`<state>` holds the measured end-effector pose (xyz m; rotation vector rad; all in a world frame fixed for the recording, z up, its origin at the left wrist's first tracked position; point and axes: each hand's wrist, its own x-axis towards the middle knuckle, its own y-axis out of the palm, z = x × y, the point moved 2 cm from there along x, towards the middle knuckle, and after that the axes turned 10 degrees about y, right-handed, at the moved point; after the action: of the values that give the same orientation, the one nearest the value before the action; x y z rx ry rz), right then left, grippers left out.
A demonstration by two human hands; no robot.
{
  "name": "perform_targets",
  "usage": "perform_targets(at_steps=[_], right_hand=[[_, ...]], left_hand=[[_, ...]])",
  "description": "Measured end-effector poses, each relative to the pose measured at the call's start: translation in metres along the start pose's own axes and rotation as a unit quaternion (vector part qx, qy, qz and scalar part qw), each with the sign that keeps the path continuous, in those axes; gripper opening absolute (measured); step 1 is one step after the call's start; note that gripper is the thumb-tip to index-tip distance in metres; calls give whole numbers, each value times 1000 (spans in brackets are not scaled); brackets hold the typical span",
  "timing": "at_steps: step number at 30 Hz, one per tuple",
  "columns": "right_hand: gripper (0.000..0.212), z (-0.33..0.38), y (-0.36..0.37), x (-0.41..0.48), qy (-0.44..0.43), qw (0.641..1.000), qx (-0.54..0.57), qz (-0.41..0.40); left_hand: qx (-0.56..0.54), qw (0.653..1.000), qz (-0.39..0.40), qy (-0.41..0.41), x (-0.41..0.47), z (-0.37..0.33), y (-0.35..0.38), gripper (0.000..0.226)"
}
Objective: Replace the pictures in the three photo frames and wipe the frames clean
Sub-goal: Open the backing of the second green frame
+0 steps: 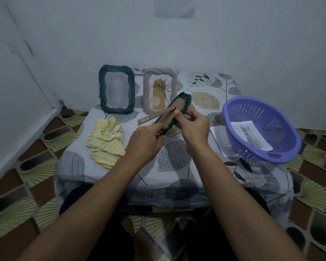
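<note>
Both hands hold a dark green photo frame (184,99) tilted above the table, its brown cardboard back facing me. My left hand (144,141) grips its near end. My right hand (193,125) holds the far side, fingers at the cardboard stand flap (154,116) that sticks out to the left. A second dark green frame (117,89), with a blank pale inside, stands against the wall. Beside it stands a mauve frame (160,91) showing a plant drawing. A yellow striped cloth (105,142) lies crumpled at the left. A cat picture (251,135) lies in the purple colander (260,129).
The low table carries a leaf-patterned cloth (173,157). A white sheet (219,134) lies partly under the colander. The wall stands close behind the frames, and patterned floor surrounds the table. My knees are under the near edge.
</note>
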<state>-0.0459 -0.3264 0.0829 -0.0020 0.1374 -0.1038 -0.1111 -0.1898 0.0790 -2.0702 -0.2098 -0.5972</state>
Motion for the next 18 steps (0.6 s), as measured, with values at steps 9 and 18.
perform_targets(at_steps=[9,18], right_hand=[[13,-3,-22,11,30,997,72,-1],[6,-4,-27,13,51,995,81,26]], left_hand=[[-185,968,-111,-129,7,21,-26,17],[-322,902,-4,-287,5,45,-7,30]])
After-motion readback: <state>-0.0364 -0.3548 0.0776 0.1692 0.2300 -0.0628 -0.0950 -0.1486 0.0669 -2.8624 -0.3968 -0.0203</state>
